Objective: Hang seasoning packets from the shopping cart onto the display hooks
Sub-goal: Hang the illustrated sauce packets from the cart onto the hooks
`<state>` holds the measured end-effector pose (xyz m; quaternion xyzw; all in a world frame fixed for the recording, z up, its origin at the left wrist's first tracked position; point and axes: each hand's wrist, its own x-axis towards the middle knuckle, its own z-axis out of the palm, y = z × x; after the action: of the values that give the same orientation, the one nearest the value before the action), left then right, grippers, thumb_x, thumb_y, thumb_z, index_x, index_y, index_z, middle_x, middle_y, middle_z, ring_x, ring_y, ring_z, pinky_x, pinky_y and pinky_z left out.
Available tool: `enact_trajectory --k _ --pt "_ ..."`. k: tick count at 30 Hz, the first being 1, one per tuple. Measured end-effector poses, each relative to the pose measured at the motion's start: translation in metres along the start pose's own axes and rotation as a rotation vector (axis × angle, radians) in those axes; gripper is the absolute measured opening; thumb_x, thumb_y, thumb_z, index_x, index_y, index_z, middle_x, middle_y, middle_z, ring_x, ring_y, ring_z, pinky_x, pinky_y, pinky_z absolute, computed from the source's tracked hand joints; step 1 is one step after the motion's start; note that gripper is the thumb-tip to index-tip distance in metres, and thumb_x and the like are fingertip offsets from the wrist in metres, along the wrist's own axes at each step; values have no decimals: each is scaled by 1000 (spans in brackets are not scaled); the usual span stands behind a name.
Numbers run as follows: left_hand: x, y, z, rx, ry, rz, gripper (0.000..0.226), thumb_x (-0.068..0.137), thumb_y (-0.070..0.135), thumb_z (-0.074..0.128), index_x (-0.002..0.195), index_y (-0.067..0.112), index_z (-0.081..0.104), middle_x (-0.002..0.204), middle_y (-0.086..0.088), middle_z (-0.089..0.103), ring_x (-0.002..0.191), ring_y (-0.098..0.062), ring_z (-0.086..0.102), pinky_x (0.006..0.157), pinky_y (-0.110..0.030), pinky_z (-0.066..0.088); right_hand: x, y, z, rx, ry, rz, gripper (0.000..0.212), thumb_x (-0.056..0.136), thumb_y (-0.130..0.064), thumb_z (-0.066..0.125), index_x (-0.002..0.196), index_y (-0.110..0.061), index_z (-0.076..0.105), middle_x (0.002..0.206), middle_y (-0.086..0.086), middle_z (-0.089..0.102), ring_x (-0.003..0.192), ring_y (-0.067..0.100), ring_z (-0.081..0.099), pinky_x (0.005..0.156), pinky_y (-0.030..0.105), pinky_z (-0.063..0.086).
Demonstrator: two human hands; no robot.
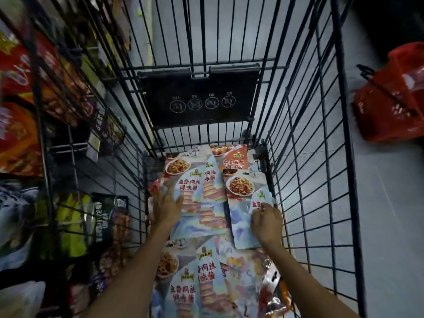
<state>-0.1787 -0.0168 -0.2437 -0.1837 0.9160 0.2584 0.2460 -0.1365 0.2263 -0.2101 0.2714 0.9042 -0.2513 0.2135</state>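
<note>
Down between cart walls [345, 134], left hand [167, 206] lies spread on packets [202, 216], right hand [267, 222] pinches another packet [242, 216].

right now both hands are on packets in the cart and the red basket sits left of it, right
No: the head view shows the red basket right of the cart, not left. The left hand and right hand are on packets in it.

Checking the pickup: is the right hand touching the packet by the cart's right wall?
Touching. Head view shows the right hand lying on the packet, fingers curled against it.
</note>
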Motion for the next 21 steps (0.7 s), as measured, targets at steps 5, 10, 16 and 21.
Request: enact_trajectory --k 5,10,16,21 --pt "-14 8 6 -103 38 129 53 92 25 59 142 20 42 147 -12 37 134 -30 36 104 -41 37 -1 -12 -4 36 -20 -55 38 93 -29 58 127 -13 55 130 15 51 120 28 46 96 31 38" --pt "3 11 1 -235 88 31 43 86 30 67 123 10 56 130 -14 51 121 -32 47 97 -40 42 6 -13 -1 118 -63 40 47 87 -34 66 126 -15 48 130 12 50 119 28 50 98 40 44" --pt "33 13 -8 -256 -48 -144 84 68 29 84 136 7 42 136 -16 49 124 -34 47 99 -45 44 17 -9 -3 87 -74 110 77 75 -45 76 133 -13 38 135 10 49 124 29 48 103 49 41" --pt "46 17 -23 -375 -86 -230 81 53 10 92 126 7 57 127 -12 60 113 -27 58 97 -37 48 30 -8 -11 162 -167 211 85 65 -44 83 132 -12 42 123 14 58 113 34 58 95 53 47"
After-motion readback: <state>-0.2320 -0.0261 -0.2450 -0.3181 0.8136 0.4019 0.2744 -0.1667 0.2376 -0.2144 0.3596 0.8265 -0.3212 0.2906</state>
